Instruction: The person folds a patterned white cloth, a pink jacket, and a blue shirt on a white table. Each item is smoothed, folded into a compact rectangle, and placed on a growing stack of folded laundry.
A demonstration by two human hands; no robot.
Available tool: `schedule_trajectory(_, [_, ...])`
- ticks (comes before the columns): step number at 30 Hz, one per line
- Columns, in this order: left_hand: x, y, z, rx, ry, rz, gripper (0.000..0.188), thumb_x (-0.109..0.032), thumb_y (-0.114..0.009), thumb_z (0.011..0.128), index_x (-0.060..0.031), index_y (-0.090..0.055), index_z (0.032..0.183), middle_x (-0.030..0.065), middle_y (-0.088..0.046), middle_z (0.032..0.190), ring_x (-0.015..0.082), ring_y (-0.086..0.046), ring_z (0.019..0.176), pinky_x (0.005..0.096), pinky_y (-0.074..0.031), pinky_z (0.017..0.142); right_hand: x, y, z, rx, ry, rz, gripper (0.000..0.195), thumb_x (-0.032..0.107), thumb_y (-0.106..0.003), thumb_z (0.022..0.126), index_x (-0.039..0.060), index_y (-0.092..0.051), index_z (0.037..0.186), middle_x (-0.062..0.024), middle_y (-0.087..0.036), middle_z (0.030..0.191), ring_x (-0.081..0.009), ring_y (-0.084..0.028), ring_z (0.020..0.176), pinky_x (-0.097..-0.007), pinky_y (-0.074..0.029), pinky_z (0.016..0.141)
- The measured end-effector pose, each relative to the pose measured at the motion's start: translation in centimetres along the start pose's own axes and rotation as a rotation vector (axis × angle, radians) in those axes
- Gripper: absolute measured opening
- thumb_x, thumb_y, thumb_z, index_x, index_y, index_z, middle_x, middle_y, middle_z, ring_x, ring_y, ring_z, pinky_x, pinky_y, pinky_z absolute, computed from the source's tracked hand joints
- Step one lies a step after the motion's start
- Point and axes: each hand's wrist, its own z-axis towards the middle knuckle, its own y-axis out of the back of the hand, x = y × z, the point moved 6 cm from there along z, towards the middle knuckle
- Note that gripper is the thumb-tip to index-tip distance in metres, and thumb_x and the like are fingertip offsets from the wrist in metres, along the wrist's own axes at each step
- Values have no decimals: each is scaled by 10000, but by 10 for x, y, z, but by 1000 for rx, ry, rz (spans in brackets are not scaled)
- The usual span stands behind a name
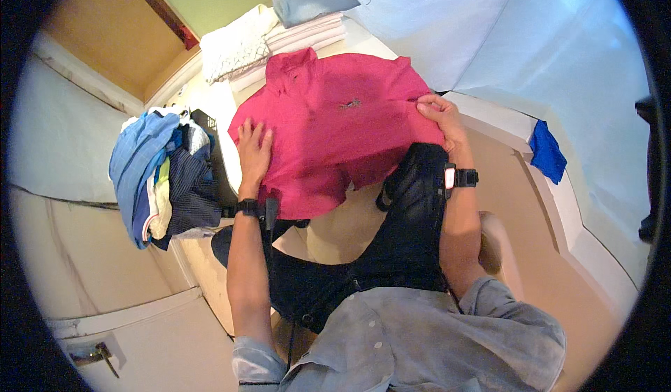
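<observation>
A red collared shirt [335, 124] lies spread on a white table [223, 122] and drapes over its near edge towards my lap. Its collar points away from me, and a small dark emblem marks the fabric. My left hand [255, 148] rests with spread fingers on the shirt's left part. At the right side my right hand [442, 118] pinches the red fabric between thumb and fingers. Beyond the collar, a stack of folded pale cloths [306, 35] carries a folded light-blue garment [312, 3]. Beside that lies a white patterned garment [236, 43].
A heap of mixed clothes [168, 172], blue, striped and dark, bulges over a dark basket left of the table. A blue cloth [548, 151] hangs over a pale ledge on the right. Near the lower left is a door handle [99, 352].
</observation>
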Motion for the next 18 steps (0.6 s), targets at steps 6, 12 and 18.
schedule_trajectory(6, [-37,-2,-8,42,-25,379,541,-462,-501,1016,-104,-569,1417,205,-317,1605,427,-230,1499,583,-223,1180,-17,22,6,-152,82,-910,314,115,-861,719,33,-714,984,-138,-702,841,-220,-670,728,-342,-533,697])
schedule_trajectory(12, [-55,32,-24,-121,-54,237,509,-415,-544,1004,-70,-600,1375,220,-342,1589,423,-278,1480,558,-281,1151,15,-22,-42,-397,455,-1049,297,186,-795,788,49,-707,1036,-195,-716,928,-380,-693,847,-454,-545,755])
schedule_trajectory(18, [-78,-10,-68,45,-92,461,512,-479,-500,1006,-155,-609,1387,189,-354,1593,443,-258,1487,663,-214,1165,-16,-99,-71,-67,641,-1073,246,122,-762,794,44,-698,1019,-143,-640,1019,-354,-637,961,-418,-529,818])
